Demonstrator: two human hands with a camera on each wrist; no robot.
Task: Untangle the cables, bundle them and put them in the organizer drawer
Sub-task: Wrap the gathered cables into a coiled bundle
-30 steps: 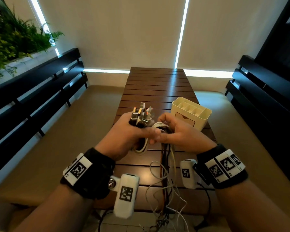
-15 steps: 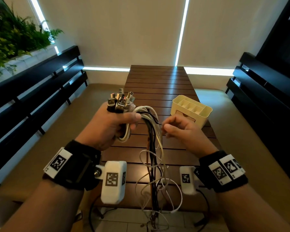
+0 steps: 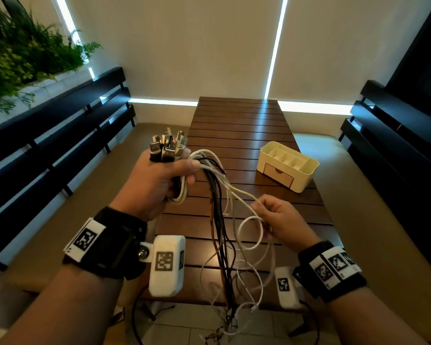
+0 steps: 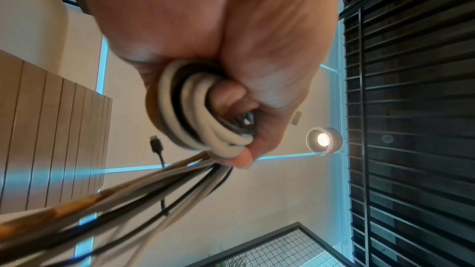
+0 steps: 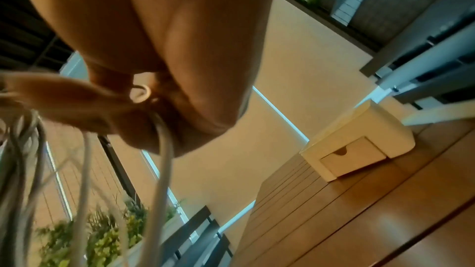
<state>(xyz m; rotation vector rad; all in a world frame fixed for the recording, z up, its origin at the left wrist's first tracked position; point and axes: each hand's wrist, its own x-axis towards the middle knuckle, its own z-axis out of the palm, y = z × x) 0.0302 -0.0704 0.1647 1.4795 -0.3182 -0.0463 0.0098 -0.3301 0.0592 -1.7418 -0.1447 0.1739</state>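
Cables (image 3: 217, 195) bunched in left hand (image 3: 157, 180), clenched around them above table (image 3: 241, 125); plugs (image 3: 168, 145) pointing up and away, long strands hanging down past near table edge. Right hand (image 3: 281, 222) pinching one white cable (image 3: 250, 232), looped beside it. Lower cable ends tangled, hard to make out. Organizer (image 3: 306, 180) well apart at right, drawer (image 3: 279, 174) closed.

The cables (image 3: 220, 220) hang past the counter (image 3: 241, 125) edge; their lower ends are a tangle too small to sort out. The left hand (image 3: 157, 180) hides how they fold inside its grip. In the right wrist view, blur smears the strands, and the right hand (image 5: 154, 48) covers its fingertips.
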